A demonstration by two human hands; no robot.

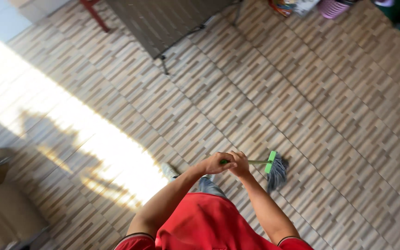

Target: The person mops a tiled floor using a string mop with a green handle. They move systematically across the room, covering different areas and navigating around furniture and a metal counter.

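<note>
Both hands, left hand [216, 163] and right hand [240, 163], clench the mop [274, 170] handle, its head on the floor [329, 139] just beside them

head camera, looking steeply down, hands near, tiled floor [302, 115] beyond

Your hands [230, 163] cover most of the mop handle [258, 162], so you cannot tell where each grips it. The mop head [277, 173] is blurred; its strands run together. Your shoe [168, 171] is half hidden by your left arm. The top edge cuts off the basket [332, 8] and the table [172, 21].
</note>
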